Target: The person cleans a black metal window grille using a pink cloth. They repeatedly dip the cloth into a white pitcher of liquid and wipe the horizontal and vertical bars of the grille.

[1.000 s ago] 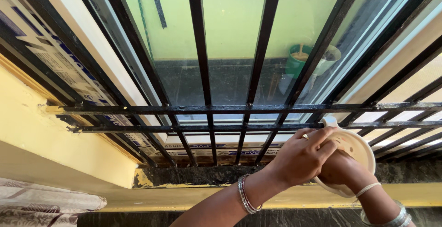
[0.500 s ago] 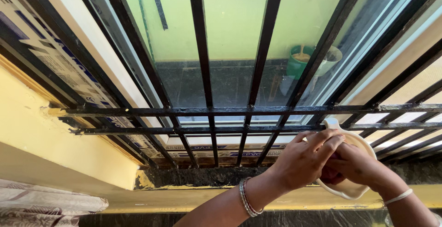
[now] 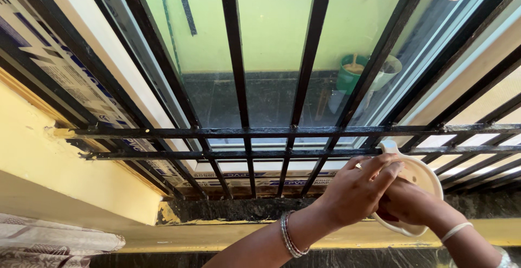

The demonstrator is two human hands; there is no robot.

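Note:
My left hand [image 3: 355,189], with a ring and bangles at the wrist, grips the near rim of a cream plastic bowl [image 3: 426,174] that has a small handle tab at its top. The bowl is tilted and held in front of the black window grill [image 3: 244,132], just above the dark stone sill [image 3: 239,208]. My right hand [image 3: 412,203] reaches into the bowl from the lower right and presses against its inside. Its fingers are hidden behind my left hand, with a dark reddish patch showing beneath them.
Beyond the bars and the glass, a green bucket [image 3: 350,72] stands beside a pale pot on a dark ledge against a green wall. A yellow painted ledge [image 3: 217,235] runs below the sill. A patterned cloth [image 3: 49,246] lies at the bottom left.
My right hand has shifted about inside the bowl, and the bowl has tipped slightly. My left hand has kept its grip on the rim in nearly the same place.

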